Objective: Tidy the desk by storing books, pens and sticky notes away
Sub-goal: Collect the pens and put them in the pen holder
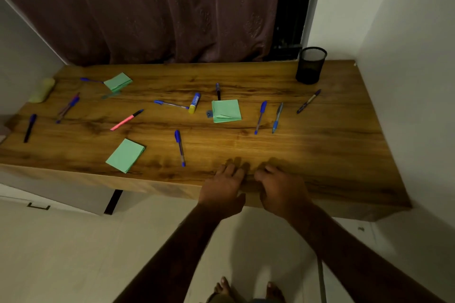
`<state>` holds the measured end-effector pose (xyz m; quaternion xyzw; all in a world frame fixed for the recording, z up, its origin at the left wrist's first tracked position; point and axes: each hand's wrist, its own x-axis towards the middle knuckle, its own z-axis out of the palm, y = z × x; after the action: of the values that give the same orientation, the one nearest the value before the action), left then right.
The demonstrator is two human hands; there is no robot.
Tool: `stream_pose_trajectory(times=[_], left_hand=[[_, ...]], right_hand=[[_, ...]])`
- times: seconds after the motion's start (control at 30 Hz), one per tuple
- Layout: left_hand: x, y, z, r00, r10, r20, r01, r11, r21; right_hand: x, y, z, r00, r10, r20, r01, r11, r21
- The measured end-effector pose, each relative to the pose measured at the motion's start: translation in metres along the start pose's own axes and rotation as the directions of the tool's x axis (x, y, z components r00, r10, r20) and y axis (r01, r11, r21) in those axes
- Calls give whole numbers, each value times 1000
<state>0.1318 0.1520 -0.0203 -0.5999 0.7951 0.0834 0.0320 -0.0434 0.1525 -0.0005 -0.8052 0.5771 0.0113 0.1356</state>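
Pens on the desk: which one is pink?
The pen left of centre, lying slantwise, with a pink barrel and a black cap. The others look mostly blue or dark.

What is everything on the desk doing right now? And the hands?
Pen cup: upright, far right corner of the desk.
Pens: lying loose, scattered.
Pink highlighter: capped, lying flat.
Middle sticky pad: a sheet curled up.
Near sticky pad: flat.
Left hand: fingers flat on the desk edge, empty.
Right hand: fingers curled at the desk edge, empty.
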Motion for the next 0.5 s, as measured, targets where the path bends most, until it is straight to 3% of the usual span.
stream_pose_trajectory(times=[0.07,0.27,0.5], left_hand=[[0,-6,-7,998,-66,-11,64,993,-103],[2,-37,-32,951,-299,-84,279,941,-194],[25,-99,-47,824,-564,-50,492,756,-431]], right_hand=[[3,-9,-10,999,-4,32,3,1000,26],[20,-35,-23,999,-48,1,48,996,80],[66,-61,-25,996,-75,-47,82,984,160]])
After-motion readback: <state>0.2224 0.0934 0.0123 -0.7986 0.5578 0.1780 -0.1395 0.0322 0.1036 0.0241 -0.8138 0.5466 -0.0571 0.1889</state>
